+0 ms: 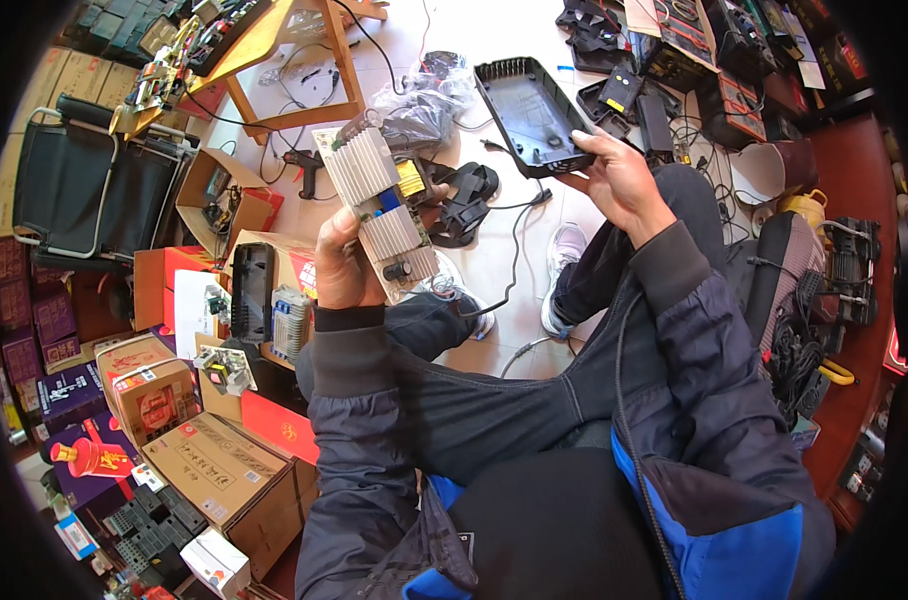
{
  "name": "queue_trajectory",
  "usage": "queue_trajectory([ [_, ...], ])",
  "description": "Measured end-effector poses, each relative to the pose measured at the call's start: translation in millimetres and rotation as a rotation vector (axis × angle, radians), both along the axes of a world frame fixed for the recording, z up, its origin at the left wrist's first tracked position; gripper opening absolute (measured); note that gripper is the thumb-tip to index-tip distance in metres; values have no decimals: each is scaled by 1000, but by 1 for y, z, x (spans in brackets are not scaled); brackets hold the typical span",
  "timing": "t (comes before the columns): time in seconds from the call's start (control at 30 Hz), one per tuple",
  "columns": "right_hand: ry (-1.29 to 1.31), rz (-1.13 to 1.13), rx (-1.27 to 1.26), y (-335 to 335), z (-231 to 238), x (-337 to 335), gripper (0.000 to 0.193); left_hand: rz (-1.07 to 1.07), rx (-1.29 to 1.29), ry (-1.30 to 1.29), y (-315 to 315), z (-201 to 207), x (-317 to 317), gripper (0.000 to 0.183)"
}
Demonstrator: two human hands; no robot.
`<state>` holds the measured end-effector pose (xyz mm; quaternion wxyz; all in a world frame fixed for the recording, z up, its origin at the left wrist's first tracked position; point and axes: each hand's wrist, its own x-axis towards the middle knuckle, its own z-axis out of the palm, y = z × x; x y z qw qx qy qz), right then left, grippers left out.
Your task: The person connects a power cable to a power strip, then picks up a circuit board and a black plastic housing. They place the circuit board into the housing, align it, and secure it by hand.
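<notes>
My left hand point(341, 262) is closed on a circuit board point(376, 205), its fingers partly hidden behind it. Silver finned heatsinks, a yellow-wrapped transformer and a dark round capacitor stand on the board. A cable point(517, 262) hangs near its lower end; where it joins is unclear. In my right hand point(619, 180) is a black plastic case half point(530, 110), pinched at its near right corner. The shell is tilted, its hollow inside facing me. Board and shell are held apart, above the floor between my knees.
Left of me stand cardboard boxes point(224, 480), a folding chair point(99, 190) and a wooden stool point(299, 75). A hot-glue-gun-shaped tool point(306, 170) lies on the floor. Black straps point(469, 200) and cables spread beneath my hands. At right are a black power adapter point(654, 128) and a reddish-brown cabinet point(854, 190).
</notes>
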<state>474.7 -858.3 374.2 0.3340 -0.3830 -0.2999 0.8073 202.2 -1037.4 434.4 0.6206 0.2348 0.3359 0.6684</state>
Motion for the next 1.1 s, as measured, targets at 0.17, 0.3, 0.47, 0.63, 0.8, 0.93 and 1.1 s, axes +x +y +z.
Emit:
queue_trajectory([
  [0.17, -52, 63, -13, 9, -10, -3, 27, -91, -6, -10, 5, 4, 9, 92],
  [0.3, -33, 17, -11, 2, -19, -3, 48, -129, 13, 93, 9, 10, 13, 95],
  [0.47, 37, 37, 11, 1, -20, 0, 61, -143, -14, 28, 10, 12, 20, 93],
  [0.63, 125, 9, -28, 0, -16, 0, 66, -194, -64, -19, 5, 9, 20, 93],
  [0.8, 120, 28, -9, -4, -9, -1, 67, -208, -74, 57, 5, 3, 23, 99],
  [0.93, 108, -3, -26, -8, -4, -3, 69, -165, -85, 53, 4, 1, 23, 99],
  [1.1, 106, -21, -22, -8, -5, -5, 71, -166, -67, 31, 2, -3, 20, 93],
])
